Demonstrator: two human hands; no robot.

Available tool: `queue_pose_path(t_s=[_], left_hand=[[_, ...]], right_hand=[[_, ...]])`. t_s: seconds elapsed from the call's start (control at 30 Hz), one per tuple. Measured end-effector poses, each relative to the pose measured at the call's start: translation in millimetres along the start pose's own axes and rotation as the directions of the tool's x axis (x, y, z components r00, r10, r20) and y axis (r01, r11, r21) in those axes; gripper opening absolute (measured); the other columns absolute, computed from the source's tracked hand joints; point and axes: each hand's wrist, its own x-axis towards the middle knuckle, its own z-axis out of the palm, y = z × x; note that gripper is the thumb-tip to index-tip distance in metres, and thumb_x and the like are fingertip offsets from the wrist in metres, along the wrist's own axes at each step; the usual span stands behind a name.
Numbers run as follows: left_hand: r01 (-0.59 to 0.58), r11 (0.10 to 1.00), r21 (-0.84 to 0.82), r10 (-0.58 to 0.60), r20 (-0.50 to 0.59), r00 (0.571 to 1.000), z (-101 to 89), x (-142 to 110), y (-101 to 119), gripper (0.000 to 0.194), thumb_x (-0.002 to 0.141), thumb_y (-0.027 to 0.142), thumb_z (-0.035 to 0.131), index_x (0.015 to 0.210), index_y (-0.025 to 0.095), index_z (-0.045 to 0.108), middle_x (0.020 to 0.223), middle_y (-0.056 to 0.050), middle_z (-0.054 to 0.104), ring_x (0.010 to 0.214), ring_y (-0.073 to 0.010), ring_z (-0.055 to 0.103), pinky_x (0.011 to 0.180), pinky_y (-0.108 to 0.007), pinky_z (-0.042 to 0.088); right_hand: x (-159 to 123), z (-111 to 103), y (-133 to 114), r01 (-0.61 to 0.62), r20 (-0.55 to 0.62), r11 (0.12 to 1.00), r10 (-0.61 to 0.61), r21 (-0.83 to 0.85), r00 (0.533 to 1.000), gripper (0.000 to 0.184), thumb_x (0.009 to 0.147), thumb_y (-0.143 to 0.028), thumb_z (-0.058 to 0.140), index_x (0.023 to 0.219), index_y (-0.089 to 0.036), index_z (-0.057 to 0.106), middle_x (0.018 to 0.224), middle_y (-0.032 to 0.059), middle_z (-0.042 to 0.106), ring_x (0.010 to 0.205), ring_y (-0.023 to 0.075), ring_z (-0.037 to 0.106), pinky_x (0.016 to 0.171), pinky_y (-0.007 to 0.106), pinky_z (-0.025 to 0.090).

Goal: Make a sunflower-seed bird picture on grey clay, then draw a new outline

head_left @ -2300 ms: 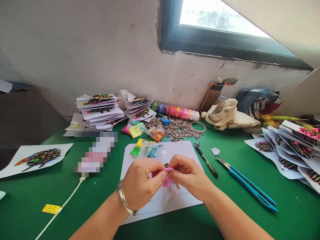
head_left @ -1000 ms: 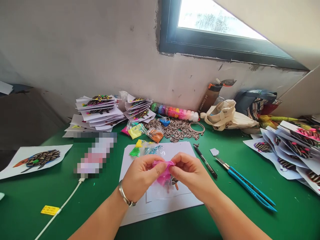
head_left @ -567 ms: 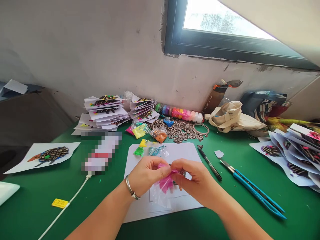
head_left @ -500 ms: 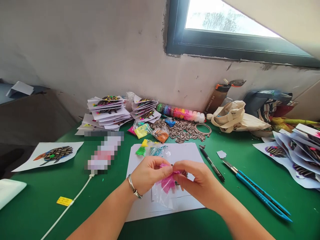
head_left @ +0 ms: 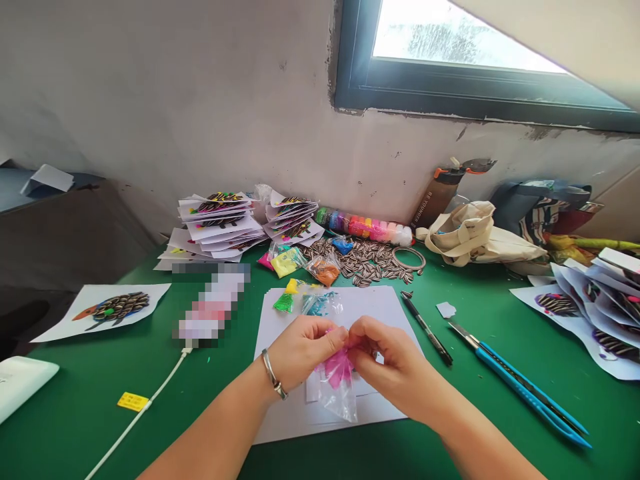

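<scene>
Pinched between the fingers of my left hand point(head_left: 313, 350) and my right hand point(head_left: 383, 350) is a clear plastic bag of pink clay point(head_left: 339, 370). Its transparent end hangs down toward me. Both hands are closed and nearly meet at the bag's upper part, above a stack of white paper point(head_left: 287, 421). Part of a picture on the paper lies hidden behind the hands and the bag. Just beyond my left hand, bags of blue clay point(head_left: 320, 305) and green clay point(head_left: 283, 303) rest at the paper's far edge.
Sunflower seeds point(head_left: 367, 260) lie in a heap behind the paper, near a tube of coloured clay point(head_left: 363, 225). At right are a pen point(head_left: 427, 328) and a blue utility knife point(head_left: 525, 387). Stacks of seed pictures point(head_left: 220, 223) stand at back left; a cable point(head_left: 145, 407) crosses the left side.
My right fingers have closed in at the bag's upper edge, and the bag's clear end hangs straighter. The whole view has shifted slightly.
</scene>
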Motion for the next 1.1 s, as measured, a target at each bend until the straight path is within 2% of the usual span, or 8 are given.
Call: queue_pose_path(t_s=[0.13, 0.27, 0.37, 0.47, 0.6, 0.7, 0.9, 1.1], left_hand=[[-0.006, 1.000, -0.026, 0.006, 0.024, 1.000, -1.7, -1, 0, 0.049, 0.079, 0.061, 0.059, 0.065, 0.014, 0.058, 0.058, -0.001, 0.057, 0.057, -0.0140, 0.052, 0.057, -0.028, 0.041], [-0.019, 0.999, -0.038, 0.019, 0.014, 1.000, -3.6, -1, 1, 0.046, 0.080, 0.058, 0.060, 0.064, 0.015, 0.056, 0.057, 0.000, 0.057, 0.055, -0.0132, 0.053, 0.057, -0.027, 0.042], [-0.021, 0.996, -0.090, 0.029, 0.081, 0.996, -3.2, -1, 5, 0.041, 0.081, 0.055, 0.061, 0.073, 0.014, 0.060, 0.065, -0.002, 0.061, 0.062, -0.0158, 0.059, 0.060, -0.028, 0.045], [-0.012, 0.988, -0.151, 0.032, 0.129, 0.991, -1.8, -3, 9, 0.036, 0.081, 0.050, 0.063, 0.083, 0.014, 0.064, 0.073, -0.005, 0.064, 0.069, -0.0185, 0.061, 0.065, -0.029, 0.046], [0.009, 0.994, -0.110, -0.009, -0.003, 1.000, -3.8, -2, 10, 0.034, 0.075, 0.046, 0.067, 0.069, 0.013, 0.063, 0.063, -0.001, 0.058, 0.059, -0.0128, 0.052, 0.058, -0.025, 0.041], [0.027, 0.997, -0.071, -0.031, -0.062, 0.998, -6.8, 1, 8, 0.034, 0.071, 0.045, 0.069, 0.063, 0.013, 0.061, 0.059, 0.001, 0.053, 0.056, -0.0105, 0.044, 0.055, -0.024, 0.036], [0.055, 0.997, -0.050, -0.059, -0.084, 0.995, -8.1, 2, 6, 0.035, 0.069, 0.046, 0.068, 0.066, 0.012, 0.063, 0.059, 0.001, 0.053, 0.056, -0.0111, 0.044, 0.056, -0.025, 0.035], [0.036, 0.998, -0.059, -0.044, -0.131, 0.990, -11.3, 2, 8, 0.035, 0.069, 0.046, 0.069, 0.066, 0.012, 0.064, 0.060, 0.001, 0.053, 0.056, -0.0106, 0.043, 0.056, -0.024, 0.035]], right_hand=[[2, 0, 0, -0.031, -0.002, 0.995, 0.031, 0.092, 1.000, 0.013, 0.086, -0.010, 0.047, 0.079, -0.020, 0.050, 0.064, -0.0047, 0.054, 0.057, 0.0088, 0.051, 0.053, 0.021, 0.040], [3, 0, 5, -0.061, 0.007, 0.980, 0.061, 0.190, 0.998, 0.009, 0.089, -0.019, 0.050, 0.080, -0.020, 0.051, 0.064, -0.0039, 0.054, 0.057, 0.0102, 0.056, 0.053, 0.022, 0.045], [3, 1, 9, -0.089, -0.060, 0.963, 0.108, 0.254, 0.992, 0.012, 0.091, -0.026, 0.050, 0.080, -0.022, 0.048, 0.063, -0.0049, 0.050, 0.055, 0.0110, 0.055, 0.048, 0.022, 0.045], [4, 2, 14, -0.117, -0.122, 0.965, 0.149, 0.233, 0.981, 0.015, 0.092, -0.032, 0.050, 0.080, -0.022, 0.046, 0.063, -0.0055, 0.047, 0.054, 0.0105, 0.052, 0.045, 0.021, 0.042], [6, 1, 17, -0.124, -0.088, 0.977, 0.141, 0.173, 0.986, 0.018, 0.092, -0.033, 0.050, 0.079, -0.023, 0.044, 0.063, -0.0065, 0.043, 0.053, 0.0092, 0.047, 0.043, 0.020, 0.039], [7, -1, 15, -0.118, -0.035, 0.977, 0.126, 0.179, 0.991, 0.020, 0.091, -0.033, 0.051, 0.077, -0.022, 0.044, 0.063, -0.0069, 0.041, 0.051, 0.0083, 0.046, 0.043, 0.021, 0.039], [8, -4, 10, -0.151, 0.024, 0.926, 0.152, 0.347, 0.988, 0.029, 0.084, -0.033, 0.063, 0.068, -0.021, 0.041, 0.061, -0.0075, 0.042, 0.049, 0.0071, 0.046, 0.046, 0.021, 0.043], [9, -12, 11, -0.192, 0.091, 0.836, 0.170, 0.514, 0.981, 0.020, 0.077, -0.028, 0.071, 0.079, -0.019, 0.053, 0.064, -0.0053, 0.053, 0.055, 0.0103, 0.056, 0.050, 0.023, 0.047]])
